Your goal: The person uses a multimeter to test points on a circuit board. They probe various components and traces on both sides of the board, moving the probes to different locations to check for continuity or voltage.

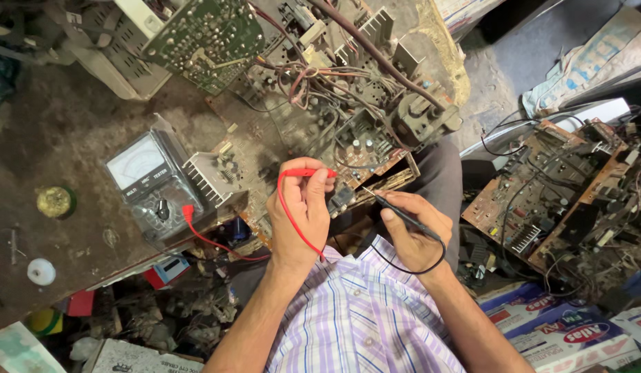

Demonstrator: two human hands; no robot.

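Note:
My left hand (301, 214) grips a red test probe (308, 173) and also pinches a small dark component (340, 200) at its fingertips. My right hand (413, 231) holds a black test probe (396, 208) like a pen, its metal tip pointing up-left toward that component. Red and black leads trail from the probes; the red lead (210, 238) runs to an analogue meter (154, 186) with a white dial, lying on the workbench at the left. Right behind the hands lies a large dusty circuit board (348, 103) with wires and heat sinks.
A green circuit board (206, 34) lies at the top. More bare boards (548, 200) are piled at the right, above printed cartons (562, 331). A solder spool (54, 202) and a white roll (41, 271) sit on the bench at the left. Clutter fills the floor below.

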